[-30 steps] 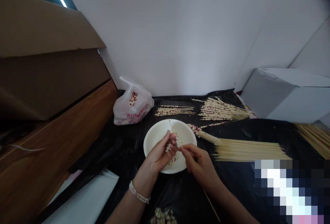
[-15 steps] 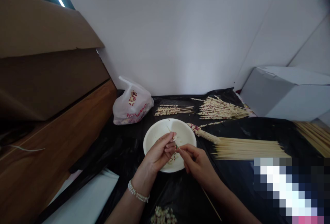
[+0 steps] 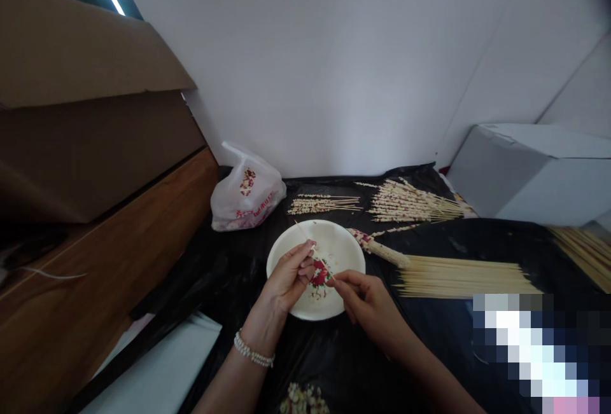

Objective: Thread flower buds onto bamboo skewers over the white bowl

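Observation:
A thin wooden skewer [image 3: 324, 268] slants above the white bowl [image 3: 351, 245]. My left hand [image 3: 289, 277], with a beaded bracelet on its wrist, is closed in a pinch round its upper part, and the tip pokes out past the fingers. A small pale piece, perhaps a corn kernel, shows at the fingertips. Lower down, the thumb and fingers of my right hand [image 3: 360, 293] pinch the same skewer. Inside the bowl are a printed red flower and a few loose bits.
Behind the bowl lie kernel-threaded skewers [image 3: 324, 204] and a larger fan of them [image 3: 405, 201]. A plastic bag [image 3: 248, 198] stands left. Right are a corn cob [image 3: 386, 252] and bare skewers [image 3: 468, 276]. A kernel pile [image 3: 303, 399] sits in front.
The skewer has shifted up and left, with more of its tip beyond my left fingers. My hands have drawn slightly apart, and the bowl's red flower shows between them.

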A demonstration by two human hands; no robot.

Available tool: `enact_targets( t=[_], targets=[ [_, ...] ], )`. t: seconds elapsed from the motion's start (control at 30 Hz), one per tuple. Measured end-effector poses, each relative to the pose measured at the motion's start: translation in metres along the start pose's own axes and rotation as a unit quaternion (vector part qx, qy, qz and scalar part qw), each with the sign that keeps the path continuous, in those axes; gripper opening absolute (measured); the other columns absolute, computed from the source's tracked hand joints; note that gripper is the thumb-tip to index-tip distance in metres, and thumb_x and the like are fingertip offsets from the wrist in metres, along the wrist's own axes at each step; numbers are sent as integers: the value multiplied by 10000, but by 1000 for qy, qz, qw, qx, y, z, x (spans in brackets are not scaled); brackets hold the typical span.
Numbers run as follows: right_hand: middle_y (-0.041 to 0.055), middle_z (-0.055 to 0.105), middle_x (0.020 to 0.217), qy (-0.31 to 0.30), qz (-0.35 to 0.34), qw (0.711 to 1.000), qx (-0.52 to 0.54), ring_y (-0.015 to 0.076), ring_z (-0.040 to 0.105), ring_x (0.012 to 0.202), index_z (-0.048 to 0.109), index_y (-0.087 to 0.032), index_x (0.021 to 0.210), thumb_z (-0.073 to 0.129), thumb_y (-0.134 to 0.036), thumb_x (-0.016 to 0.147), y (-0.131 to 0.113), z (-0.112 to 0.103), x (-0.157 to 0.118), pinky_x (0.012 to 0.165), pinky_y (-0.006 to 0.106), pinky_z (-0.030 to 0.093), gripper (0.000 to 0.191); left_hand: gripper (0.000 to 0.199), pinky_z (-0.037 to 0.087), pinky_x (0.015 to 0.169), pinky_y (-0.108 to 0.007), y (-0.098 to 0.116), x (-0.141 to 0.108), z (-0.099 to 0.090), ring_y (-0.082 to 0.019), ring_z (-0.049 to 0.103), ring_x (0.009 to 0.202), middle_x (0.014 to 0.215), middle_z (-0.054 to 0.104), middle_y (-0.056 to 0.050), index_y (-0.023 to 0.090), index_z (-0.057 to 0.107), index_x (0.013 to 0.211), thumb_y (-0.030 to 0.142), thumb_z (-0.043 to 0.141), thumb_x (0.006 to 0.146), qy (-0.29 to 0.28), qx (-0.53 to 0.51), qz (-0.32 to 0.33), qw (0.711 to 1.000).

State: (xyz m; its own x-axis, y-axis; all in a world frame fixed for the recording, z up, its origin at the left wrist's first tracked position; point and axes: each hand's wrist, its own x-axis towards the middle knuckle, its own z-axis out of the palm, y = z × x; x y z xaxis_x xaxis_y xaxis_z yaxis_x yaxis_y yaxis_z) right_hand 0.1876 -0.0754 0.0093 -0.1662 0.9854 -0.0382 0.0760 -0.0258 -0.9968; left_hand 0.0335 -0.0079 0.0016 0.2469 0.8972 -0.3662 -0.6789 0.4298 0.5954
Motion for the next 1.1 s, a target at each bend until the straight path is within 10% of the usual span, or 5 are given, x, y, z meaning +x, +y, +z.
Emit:
enact_targets(
  t=[0.5, 0.7, 0.9, 1.1],
  targets=[
    [-71, 420, 469, 42, -28, 999, -3, 94, 373, 413, 678, -112, 914, 542, -439, 890, 5, -5, 2, 431, 219, 281, 355, 220, 294, 402, -87, -25, -5, 5, 5, 374, 459, 581, 518, 18, 62, 694, 768, 220, 816, 677, -68, 80, -61, 993],
    [-68, 424, 459, 51, -17, 999, 3, 102, 388, 407, 683, -129, 890, 559, -503, 877, 6, -5, 4, 431, 225, 285, 394, 144, 567, 700, -232, -13, 2, 5, -139, 653, 760, 858, 650, -109, 72, 631, 953, 41, 555, 835, 72, -41, -60, 995],
    [-72, 419, 457, 53, -17, 998, 16, 100, 376, 408, 673, -129, 889, 570, -507, 873, 6, -4, 3, 433, 227, 278, 393, 450, 563, 838, -312, -4, 4, 1, -178, 675, 875, 917, 651, -111, 93, 583, 1038, -130, 408, 689, 112, -51, -63, 990],
    [-72, 419, 455, 46, -20, 999, 8, 104, 387, 418, 665, -120, 901, 561, -476, 889, 8, -2, 2, 447, 229, 287, 372, 174, 567, 791, -307, -4, 4, 2, -180, 674, 811, 834, 660, -120, 100, 590, 904, -22, 512, 807, 137, -30, -45, 989]
  ],
)
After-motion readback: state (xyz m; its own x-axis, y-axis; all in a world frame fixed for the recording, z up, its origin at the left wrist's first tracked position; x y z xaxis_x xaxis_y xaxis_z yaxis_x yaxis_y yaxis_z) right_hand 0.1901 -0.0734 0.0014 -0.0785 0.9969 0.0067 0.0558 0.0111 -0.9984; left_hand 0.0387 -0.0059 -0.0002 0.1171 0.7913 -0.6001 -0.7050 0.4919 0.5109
